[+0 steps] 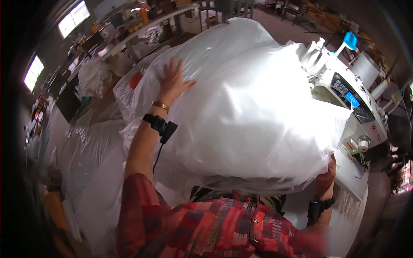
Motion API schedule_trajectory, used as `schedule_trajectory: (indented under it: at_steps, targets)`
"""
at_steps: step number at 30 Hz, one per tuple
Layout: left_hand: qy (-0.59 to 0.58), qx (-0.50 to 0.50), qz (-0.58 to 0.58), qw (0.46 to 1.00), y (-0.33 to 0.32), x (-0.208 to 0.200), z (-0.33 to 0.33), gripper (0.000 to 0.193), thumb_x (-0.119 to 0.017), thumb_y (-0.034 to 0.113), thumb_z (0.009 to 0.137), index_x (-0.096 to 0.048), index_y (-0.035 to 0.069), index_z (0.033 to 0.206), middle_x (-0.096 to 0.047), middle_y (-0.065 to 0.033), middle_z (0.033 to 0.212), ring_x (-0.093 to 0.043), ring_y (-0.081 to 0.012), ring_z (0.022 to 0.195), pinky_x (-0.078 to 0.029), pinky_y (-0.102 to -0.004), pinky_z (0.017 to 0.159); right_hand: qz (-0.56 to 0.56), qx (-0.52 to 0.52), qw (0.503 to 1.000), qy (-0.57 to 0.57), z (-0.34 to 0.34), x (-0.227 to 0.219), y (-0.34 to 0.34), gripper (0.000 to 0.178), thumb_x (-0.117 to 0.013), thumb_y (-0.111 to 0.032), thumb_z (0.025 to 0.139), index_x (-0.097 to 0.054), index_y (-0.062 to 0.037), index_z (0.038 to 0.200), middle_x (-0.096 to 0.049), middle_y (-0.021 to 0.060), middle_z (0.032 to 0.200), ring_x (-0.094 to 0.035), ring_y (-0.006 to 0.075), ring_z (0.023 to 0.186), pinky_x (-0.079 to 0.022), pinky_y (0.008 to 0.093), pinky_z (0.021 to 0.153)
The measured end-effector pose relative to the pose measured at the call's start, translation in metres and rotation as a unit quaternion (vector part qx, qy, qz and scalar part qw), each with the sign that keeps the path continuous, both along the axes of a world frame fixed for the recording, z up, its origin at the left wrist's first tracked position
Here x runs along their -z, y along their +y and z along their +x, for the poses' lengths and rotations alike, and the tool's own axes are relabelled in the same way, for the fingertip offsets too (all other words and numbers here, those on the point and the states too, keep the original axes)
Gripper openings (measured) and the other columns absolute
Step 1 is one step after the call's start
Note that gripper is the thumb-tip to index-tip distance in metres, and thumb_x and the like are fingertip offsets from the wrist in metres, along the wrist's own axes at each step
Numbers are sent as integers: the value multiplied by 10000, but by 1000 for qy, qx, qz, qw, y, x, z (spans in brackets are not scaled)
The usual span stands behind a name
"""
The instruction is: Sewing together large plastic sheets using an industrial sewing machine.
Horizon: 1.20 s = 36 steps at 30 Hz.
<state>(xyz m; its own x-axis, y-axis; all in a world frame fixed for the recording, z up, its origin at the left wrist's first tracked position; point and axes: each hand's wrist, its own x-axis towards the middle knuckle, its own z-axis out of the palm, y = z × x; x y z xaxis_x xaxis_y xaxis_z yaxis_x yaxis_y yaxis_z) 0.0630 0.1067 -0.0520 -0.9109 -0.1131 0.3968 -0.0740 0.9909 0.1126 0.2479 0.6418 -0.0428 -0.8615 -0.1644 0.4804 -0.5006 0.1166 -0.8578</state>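
A large, puffed-up bag of clear plastic over something white and soft (215,112) fills the middle in front of me. My left hand (173,81) lies on its upper left side with the fingers spread. At the bag's lower right corner is my right hand (328,171), its fingers curled at the plastic edge and partly hidden by it. Close by on the right stands a white sewing machine (344,90) with a small blue display. The bag's right corner reaches up against the machine and covers part of it.
A cone of white thread (365,65) stands behind the machine. More plastic-wrapped material (92,159) lies to my left. Farther back runs a long cluttered table (148,28). A blue-capped part (349,41) rises above the machine.
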Motion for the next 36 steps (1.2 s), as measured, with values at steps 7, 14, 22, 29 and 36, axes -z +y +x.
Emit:
schedule_trajectory:
  at_steps: [7,14,22,29,36]
  targets:
    - [-37,70,447,891,-54,127,-33,675,-636,493,925,-487,2,1364,-542,-218,1383,-505,-350,1281,-370,-406,1100,-240,-13,942,-234,12,41,27,344,-439,-159,1048,-558,69,1276,-652,153,1181,-665,229,1015,-560,328,864]
    - [-116,-22,594,796,-74,119,52,481,-422,381,1029,-513,135,1432,-519,-15,1445,-512,-179,1248,-389,-304,1015,-176,54,945,-270,18,47,23,354,-459,-246,1066,-627,51,1159,-681,113,1053,-685,160,916,-586,269,755]
    - [180,218,93,955,-36,24,-14,510,-699,185,918,-526,15,1368,-516,-185,1427,-515,-331,1288,-422,-433,1078,-356,160,865,-316,15,62,17,424,-634,-352,983,-617,43,1134,-679,75,1021,-666,126,909,-566,295,757]
    - [220,353,19,909,73,-43,31,321,-627,77,968,-605,1,1280,-527,-167,1429,-508,-297,1315,-415,-413,1097,93,547,814,-172,148,111,112,330,-679,-333,944,-688,-4,937,-669,98,710,-665,182,705,-530,359,682]
    - [155,362,96,914,109,-51,44,352,-594,98,991,-560,-15,1322,-528,-151,1433,-524,-282,1299,-433,-405,1082,536,594,401,-446,294,145,179,902,-724,-585,801,-389,-33,1431,-391,208,1464,-374,403,1356,-368,512,1068]
